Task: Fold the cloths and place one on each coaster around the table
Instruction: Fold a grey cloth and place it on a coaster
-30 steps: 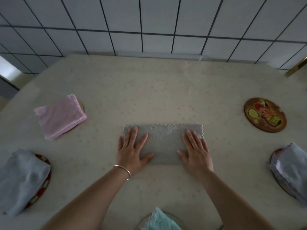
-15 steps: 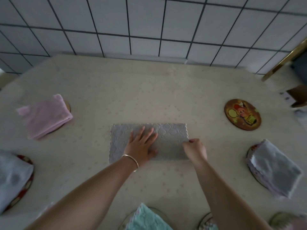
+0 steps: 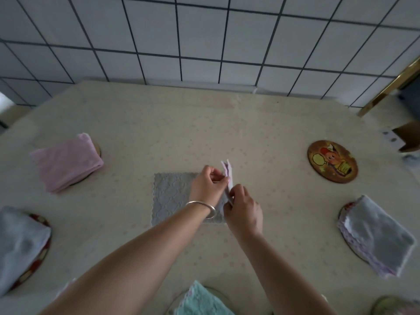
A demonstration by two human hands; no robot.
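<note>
A grey patterned cloth [image 3: 171,196] lies in the middle of the table, its right end lifted upright. My left hand [image 3: 208,186] pinches the far corner of that raised edge and my right hand [image 3: 243,210] pinches the near corner. A round cartoon coaster [image 3: 332,161] sits bare at the right. Folded cloths rest on other coasters: pink cloth [image 3: 66,163] at the left, pale blue cloth [image 3: 19,246] at the near left, grey cloth [image 3: 377,237] at the right, mint cloth [image 3: 200,302] at the near edge.
The table [image 3: 181,126] has a cream dotted covering and backs onto a white tiled wall [image 3: 204,42]. A gold-coloured bar [image 3: 391,85] and a cardboard box [image 3: 406,137] stand at the far right. Another coaster [image 3: 395,305] peeks in at the bottom right.
Both hands went from pressing flat on the grey cloth to pinching its right edge. That edge is now lifted off the table and carried towards the left.
</note>
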